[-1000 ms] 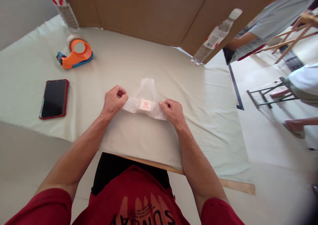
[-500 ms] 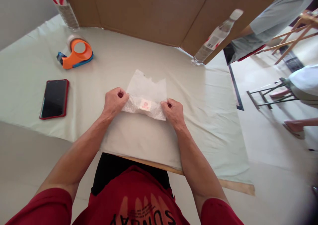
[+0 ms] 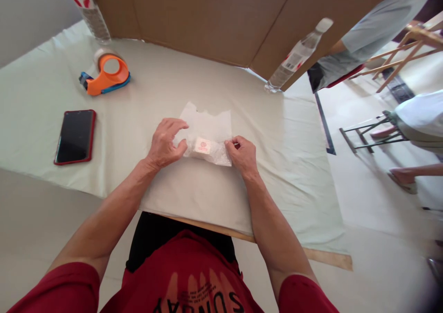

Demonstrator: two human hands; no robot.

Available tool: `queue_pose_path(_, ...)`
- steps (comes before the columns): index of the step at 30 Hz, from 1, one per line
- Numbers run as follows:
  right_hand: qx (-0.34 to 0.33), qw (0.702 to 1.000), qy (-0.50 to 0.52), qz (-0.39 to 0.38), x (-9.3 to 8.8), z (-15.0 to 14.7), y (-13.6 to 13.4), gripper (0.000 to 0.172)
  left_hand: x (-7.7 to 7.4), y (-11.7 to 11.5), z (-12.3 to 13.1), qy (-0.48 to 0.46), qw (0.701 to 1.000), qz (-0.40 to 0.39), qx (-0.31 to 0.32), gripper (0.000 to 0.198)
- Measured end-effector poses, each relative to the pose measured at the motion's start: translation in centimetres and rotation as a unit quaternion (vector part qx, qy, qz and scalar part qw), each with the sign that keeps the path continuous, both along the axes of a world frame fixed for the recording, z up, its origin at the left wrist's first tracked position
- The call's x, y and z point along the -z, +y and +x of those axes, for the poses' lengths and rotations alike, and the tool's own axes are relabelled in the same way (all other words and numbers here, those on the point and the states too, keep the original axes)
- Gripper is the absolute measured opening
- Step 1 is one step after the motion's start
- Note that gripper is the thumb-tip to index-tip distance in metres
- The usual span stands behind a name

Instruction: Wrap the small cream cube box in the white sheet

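Note:
A thin translucent white plastic bag (image 3: 210,131) with a small pink label lies flat on the cloth-covered table (image 3: 173,87) in front of me. My left hand (image 3: 166,142) rests on the bag's left end, thumb against its edge and fingers curved over it and slightly spread. At the right end of the folded near edge, my right hand (image 3: 242,155) pinches the bag with closed fingers. The bag's far part lies spread out beyond both hands.
A red-cased phone (image 3: 75,137) lies at the left, an orange tape dispenser (image 3: 107,74) behind it. Two plastic water bottles (image 3: 296,56) (image 3: 89,9) stand by a cardboard screen (image 3: 221,18). Other people sit at the right, near a stool (image 3: 374,131).
The bag's far part has unfolded and spread flat. My left hand has changed from a fist gripping the bag's left end to curved fingers laid over it. My right hand has stayed put.

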State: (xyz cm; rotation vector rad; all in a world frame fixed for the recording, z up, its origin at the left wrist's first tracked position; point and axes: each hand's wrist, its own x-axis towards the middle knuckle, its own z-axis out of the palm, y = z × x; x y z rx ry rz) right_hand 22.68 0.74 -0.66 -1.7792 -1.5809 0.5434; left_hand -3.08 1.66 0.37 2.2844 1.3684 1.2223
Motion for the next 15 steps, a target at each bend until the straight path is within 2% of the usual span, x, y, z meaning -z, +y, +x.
queue_pose_path(3,0.009,1.0,-0.008,0.029,0.0,0.0,-0.1,0.014,0.5,0.0,0.0,0.06,0.996,-0.04,0.054,0.058)
queue_pose_path(5,0.008,0.996,-0.025,0.09,-0.5,-0.2,-0.4,0.018,0.7,0.0,-0.1,0.081,0.992,-0.066,0.068,0.067)
queue_pose_path(7,-0.012,0.985,-0.05,0.162,-1.3,-0.8,-1.0,0.017,0.7,0.2,-0.3,0.089,0.991,-0.068,0.073,0.067)
queue_pose_path(9,-0.059,0.975,-0.071,0.204,-2.2,-1.6,-1.6,0.019,0.6,0.4,-0.5,0.092,0.992,-0.058,0.071,0.058)
queue_pose_path(12,-0.15,0.972,-0.075,0.166,-2.9,-2.6,-2.2,0.028,0.3,0.7,-0.7,0.095,0.992,-0.046,0.062,0.034)
queue_pose_path(15,-0.176,0.978,-0.077,0.08,-3.2,-2.7,-2.3,0.034,-0.7,0.2,-0.7,0.083,0.994,-0.042,0.056,0.016)
